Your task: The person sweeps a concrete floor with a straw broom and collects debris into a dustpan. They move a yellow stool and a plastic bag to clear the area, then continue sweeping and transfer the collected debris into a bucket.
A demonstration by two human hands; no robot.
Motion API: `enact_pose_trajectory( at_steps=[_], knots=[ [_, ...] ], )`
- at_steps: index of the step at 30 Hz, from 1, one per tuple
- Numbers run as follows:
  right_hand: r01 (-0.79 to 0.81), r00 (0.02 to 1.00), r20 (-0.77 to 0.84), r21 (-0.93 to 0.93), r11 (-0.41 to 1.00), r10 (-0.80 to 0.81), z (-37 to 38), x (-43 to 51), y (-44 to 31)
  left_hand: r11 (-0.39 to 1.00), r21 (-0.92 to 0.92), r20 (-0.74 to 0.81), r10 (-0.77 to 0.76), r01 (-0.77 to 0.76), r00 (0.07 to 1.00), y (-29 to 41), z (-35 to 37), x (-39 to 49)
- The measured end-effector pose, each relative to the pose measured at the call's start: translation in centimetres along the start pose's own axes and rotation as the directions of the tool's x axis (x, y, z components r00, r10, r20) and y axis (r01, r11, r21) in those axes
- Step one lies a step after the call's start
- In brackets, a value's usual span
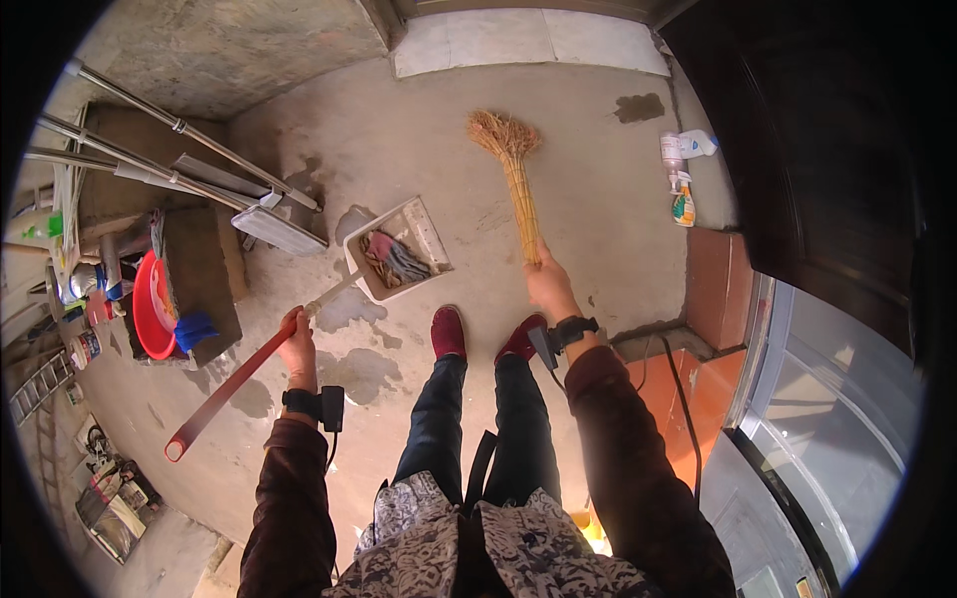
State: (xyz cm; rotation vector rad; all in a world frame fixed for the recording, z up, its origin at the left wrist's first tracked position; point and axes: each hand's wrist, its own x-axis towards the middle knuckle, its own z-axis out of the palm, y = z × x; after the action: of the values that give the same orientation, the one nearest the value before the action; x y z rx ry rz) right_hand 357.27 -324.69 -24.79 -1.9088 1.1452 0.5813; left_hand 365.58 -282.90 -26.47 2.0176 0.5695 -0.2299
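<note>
My left hand [300, 345] is closed around the red handle [239, 389] of a long-handled dustpan. Its white pan [430, 250] rests on the concrete floor, ahead and left of my feet. Inside the pan lies a bundle of cloth [396, 256], pink and grey, with brown debris around it. My right hand [552, 284] grips the lower end of a short straw broom [519, 187]. The broom's frayed bristles [502, 133] point away from me, to the right of the pan. Whether they touch the floor I cannot tell.
Mops with metal poles [149, 153] lean at the left. Near them a red basin [149, 306] and a blue cloth [196, 329] sit by a block. Spray bottles [682, 202] stand at the right wall, close to a dark door [807, 149]. Damp patches [359, 374] mark the floor.
</note>
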Motion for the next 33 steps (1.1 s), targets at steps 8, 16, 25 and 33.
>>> enact_pose_trajectory(
  at_steps=[8, 16, 25, 33],
  knots=[
    [0.309, 0.951, 0.173, -0.484, 0.819, -0.257, 5.9, 8.3, -6.4, 0.992, -0.01, -0.032, -0.129, 0.129, 0.991, -1.2, -3.5, -0.9],
    [0.299, 0.931, 0.322, -0.393, 0.87, -0.175, 3.0, -7.3, 11.5, 0.993, -0.004, -0.012, -0.122, 0.122, 0.992, -1.4, -5.6, -1.2],
    [-0.321, 0.911, -0.124, 0.386, 0.865, 0.394, -5.2, -13.6, 25.6, 0.986, 0.163, 0.184, -0.051, 0.02, 0.982, 1.4, -2.7, 0.0],
    [-0.343, 0.823, -0.115, 0.678, 0.65, 0.556, 2.3, -12.4, 28.1, 0.985, 0.166, 0.324, -0.009, -0.048, 0.946, 2.1, 0.5, 1.2]
  ],
)
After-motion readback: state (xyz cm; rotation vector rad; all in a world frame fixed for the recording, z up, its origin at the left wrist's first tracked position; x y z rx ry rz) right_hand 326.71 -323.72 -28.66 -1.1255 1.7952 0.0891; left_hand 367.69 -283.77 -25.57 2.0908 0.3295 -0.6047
